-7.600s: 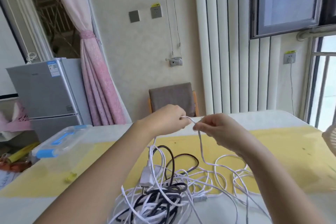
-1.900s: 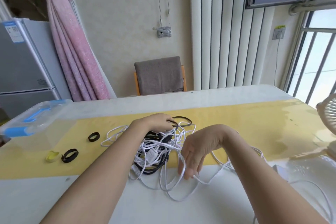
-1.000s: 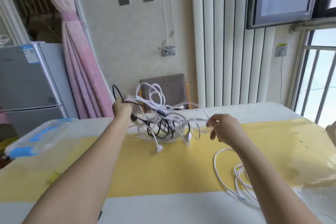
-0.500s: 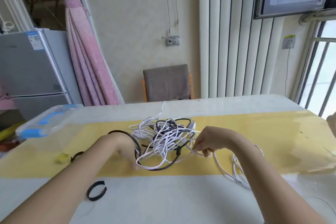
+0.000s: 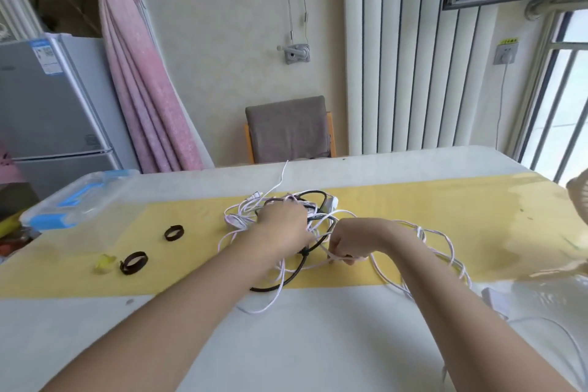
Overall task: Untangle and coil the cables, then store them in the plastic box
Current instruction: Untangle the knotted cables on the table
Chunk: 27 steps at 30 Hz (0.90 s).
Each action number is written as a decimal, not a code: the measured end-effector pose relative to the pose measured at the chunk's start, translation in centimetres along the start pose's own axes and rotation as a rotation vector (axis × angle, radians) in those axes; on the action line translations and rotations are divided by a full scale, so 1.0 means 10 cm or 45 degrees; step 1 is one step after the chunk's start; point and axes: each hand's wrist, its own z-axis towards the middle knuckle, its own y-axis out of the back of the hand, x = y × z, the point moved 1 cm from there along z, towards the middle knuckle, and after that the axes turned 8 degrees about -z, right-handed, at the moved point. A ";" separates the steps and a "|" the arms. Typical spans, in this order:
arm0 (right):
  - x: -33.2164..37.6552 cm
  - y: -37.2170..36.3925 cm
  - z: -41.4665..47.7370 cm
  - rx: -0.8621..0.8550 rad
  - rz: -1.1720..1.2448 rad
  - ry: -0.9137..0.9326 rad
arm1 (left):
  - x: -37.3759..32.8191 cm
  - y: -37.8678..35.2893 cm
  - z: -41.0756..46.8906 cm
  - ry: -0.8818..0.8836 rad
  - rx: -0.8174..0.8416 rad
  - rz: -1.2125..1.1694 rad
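Head view, ordered near to far, with all places given relative to the cable tangle (image 5: 286, 226).

Nearest, 1 white cable (image 5: 445, 251) is trailing in loose loops from the tangle's right side toward the near right corner of the counter (image 5: 286, 344).

The right hand (image 5: 353, 240) is sitting at the tangle's near right edge; its grip is closing as a fist around a white strand, which is emerging below the knuckles. Since the freed slack is lying to the right of this grip and the knot to its left, the strand's long axis is running roughly left to right, and this hand is the nearer one to the free length. A pull away from the tangle, rightward, looks like the move this layout favours.

The left hand (image 5: 283, 226) is lying on top of the tangle, pressing or gripping the mixed white and black loops; whether its grip is clamped cannot be told, as the fingers are hidden in the cables.

Left of the tangle, 2 black straps (image 5: 174, 232) and a yellow piece (image 5: 104, 262) are lying apart.

Far left, the plastic box (image 5: 73, 204) is standing lidded, holding no cables.
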 end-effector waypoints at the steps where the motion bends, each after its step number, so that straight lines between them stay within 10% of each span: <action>1: 0.01 0.01 -0.03 0.014 -0.007 -0.001 | -0.10 -0.20 0.00 -0.003 0.077 0.145; 5: 0.06 -0.04 -0.04 0.064 -0.174 0.006 | -0.08 -0.55 0.25 0.125 0.319 0.475; 12: 0.12 0.01 -0.12 -0.193 -0.058 0.087 | 0.15 -0.39 0.35 0.218 0.058 0.018; 19: 0.00 0.26 -0.22 -0.669 0.222 0.034 | 0.86 0.29 0.65 0.495 -0.564 -1.625; 22: -0.04 0.36 -0.28 -0.758 0.234 0.073 | 1.25 0.31 0.82 0.444 -0.603 -2.580; 27: -0.10 0.49 -0.40 -1.004 0.157 -0.031 | 1.39 -0.21 0.78 0.471 -0.659 -3.264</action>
